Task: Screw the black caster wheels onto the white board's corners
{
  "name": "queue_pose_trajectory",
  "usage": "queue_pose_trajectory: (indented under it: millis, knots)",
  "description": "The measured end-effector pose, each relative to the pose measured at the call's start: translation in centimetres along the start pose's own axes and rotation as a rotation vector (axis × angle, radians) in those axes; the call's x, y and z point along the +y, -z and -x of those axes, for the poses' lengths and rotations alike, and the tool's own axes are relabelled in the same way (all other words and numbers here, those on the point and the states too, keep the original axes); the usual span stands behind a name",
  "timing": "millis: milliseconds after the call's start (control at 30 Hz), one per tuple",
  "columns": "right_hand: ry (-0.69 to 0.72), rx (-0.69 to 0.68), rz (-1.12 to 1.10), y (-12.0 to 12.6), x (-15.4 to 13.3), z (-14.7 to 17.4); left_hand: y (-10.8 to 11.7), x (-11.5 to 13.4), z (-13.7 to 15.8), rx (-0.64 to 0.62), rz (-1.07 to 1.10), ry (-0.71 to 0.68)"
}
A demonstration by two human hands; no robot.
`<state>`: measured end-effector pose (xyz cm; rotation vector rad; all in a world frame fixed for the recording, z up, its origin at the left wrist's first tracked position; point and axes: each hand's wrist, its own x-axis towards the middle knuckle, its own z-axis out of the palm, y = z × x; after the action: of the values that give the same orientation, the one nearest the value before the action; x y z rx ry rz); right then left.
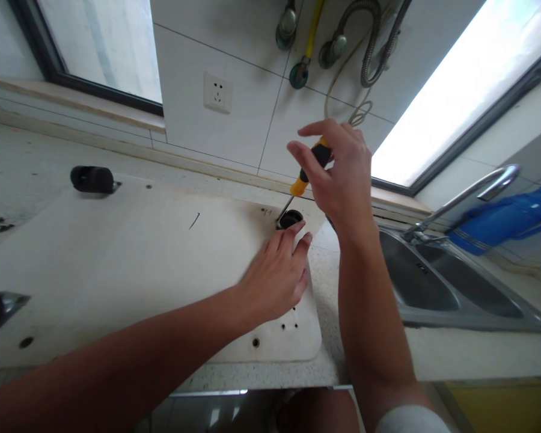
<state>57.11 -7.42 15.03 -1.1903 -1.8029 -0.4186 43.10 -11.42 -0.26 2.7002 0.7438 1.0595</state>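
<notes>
While the left hand (pixel 275 278), loosely open, touches a black fitting (pixel 293 217), the right hand (pixel 343 173) arches half-closed around a screwdriver (pixel 302 182) slanting below-left of its grip.

The board (pixel 162 258) lies left of the sink (pixel 412 276).

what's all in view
speckled counter: 1, pale, foreground
flat panel: 1, white, counter
caster wheels: 3, black, panel
slim screwdriver: 1, yellow-black, at wheel
square socket: 1, white, tiled wall
round valves: 3, green, wall
smooth hose: 1, yellow, wall
corrugated hose: 1, grey, wall
steel sink: 1, silver, right
curved faucet: 1, silver, sink
crumpled bundle: 1, blue, right
framed windows: 2, dark frames, wall
left hand: 1, bare, at wheel
right hand: 1, bare, holding screwdriver
</notes>
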Motion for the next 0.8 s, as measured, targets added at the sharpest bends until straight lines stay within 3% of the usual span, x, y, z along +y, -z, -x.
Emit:
queue_pose_trajectory:
  millis: [133,300,467,633,800]
  knots:
    - [0.052,-0.122,-0.103,-0.2,-0.2,0.0,0.0,0.0,0.0,0.009,-0.014,0.002]
    - [0.007,0.002,0.023,-0.7,-0.1,0.0,0.0,0.0,-0.1,-0.001,-0.018,-0.004]
    - [0.032,-0.174,-0.168,-0.9,0.2,0.1,0.0,0.1,0.0,0.013,0.003,0.004]
    - [-0.018,0.029,-0.017,-1.7,0.6,0.3,0.1,0.1,0.0,0.000,-0.011,0.002]
    - [-0.031,-0.189,-0.336,-0.5,1.1,-0.3,0.2,0.1,0.0,0.000,-0.017,-0.003]
